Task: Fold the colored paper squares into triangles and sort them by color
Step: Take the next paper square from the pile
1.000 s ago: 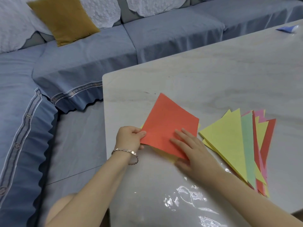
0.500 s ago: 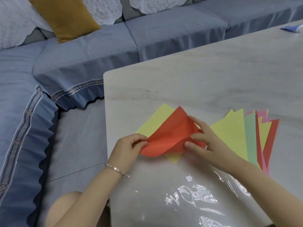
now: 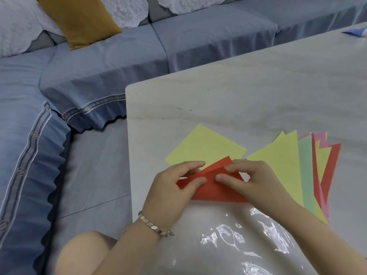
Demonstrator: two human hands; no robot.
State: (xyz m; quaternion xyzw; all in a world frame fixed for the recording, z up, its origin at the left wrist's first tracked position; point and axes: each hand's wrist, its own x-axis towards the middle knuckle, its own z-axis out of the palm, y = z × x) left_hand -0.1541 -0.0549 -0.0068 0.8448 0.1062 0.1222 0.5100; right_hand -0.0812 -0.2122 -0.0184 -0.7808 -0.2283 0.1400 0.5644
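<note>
So the red paper point(image 3: 215, 193) is down at the near edge of the pale marble-look table point(image 3: 238, 92), folded over into a rough triangle with one corner of the top flap poking up past the fold. Both hands are on it. The left hand point(image 3: 172, 187) has its fingers curled and pinches the left end between thumb and fingertips, and the right hand point(image 3: 258, 181) pinches the upper corner the same way, thumb flat on top of the sheet. The red one overlaps the near corner of a yellow square point(image 3: 204, 145) that lies flat and unfolded on the table just behind it. Off to the right is a fanned stack of folded triangles point(image 3: 282, 171): yellow on top, then a green strip point(image 3: 305, 175), then red, yellow and pink edges peeking out, all mixed together. The right forearm crosses over the near end of that stack. There's a chain bracelet point(image 3: 155, 227) on the left wrist, and a shiny clear plastic sheet point(image 3: 238, 245) lies on the table close to the person. Behind it all is a blue sofa point(image 3: 208, 36) with a mustard cushion point(image 3: 79, 18) leaning on it.
</note>
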